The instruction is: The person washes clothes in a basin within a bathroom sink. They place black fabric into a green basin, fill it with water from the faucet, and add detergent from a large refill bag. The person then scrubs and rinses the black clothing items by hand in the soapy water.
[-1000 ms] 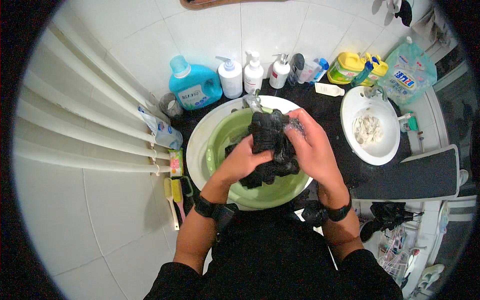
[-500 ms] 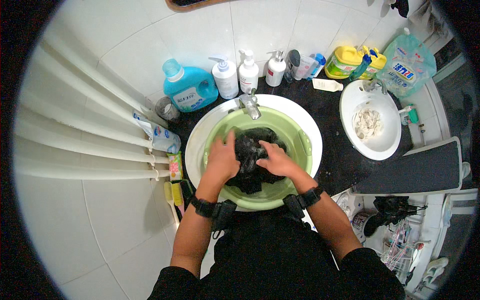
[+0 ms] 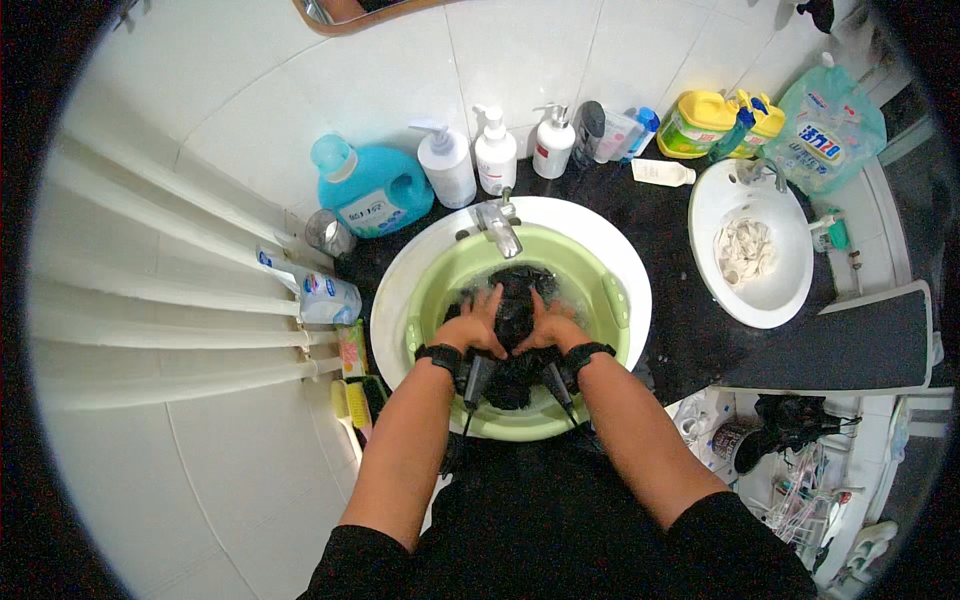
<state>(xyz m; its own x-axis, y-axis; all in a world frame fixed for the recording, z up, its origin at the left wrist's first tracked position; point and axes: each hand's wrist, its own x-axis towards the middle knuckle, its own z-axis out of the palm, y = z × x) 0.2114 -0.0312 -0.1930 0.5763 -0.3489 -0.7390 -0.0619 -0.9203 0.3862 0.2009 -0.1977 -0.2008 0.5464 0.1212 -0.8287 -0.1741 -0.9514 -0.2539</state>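
A light green plastic basin (image 3: 590,262) sits in the white oval sink (image 3: 636,270), under a metal faucet (image 3: 498,228). Wet black cloth (image 3: 515,315) lies bunched in the basin, with what looks like sudsy water around it. On the cloth's left side rests my left hand (image 3: 476,326), fingers spread and pointing away from me. My right hand (image 3: 550,326) lies opposite on its right side, its thumb and fingers apart too. Neither hand is closed round the cloth, and some fingertips are lost against the dark fabric.
Behind the sink stand a blue detergent bottle (image 3: 376,190) and several pump bottles (image 3: 496,155). A smaller white basin (image 3: 705,240) at the right holds whitish cloth (image 3: 745,250). Brushes (image 3: 356,402) hang low at the left, beside a pale curtain (image 3: 190,300). Yellow bottles (image 3: 700,125) stand farther right.
Both hands have come down onto the black cloth, and my wrists are now over the basin. My left hand has shifted right, closer to my right hand. The view has tilted slightly.
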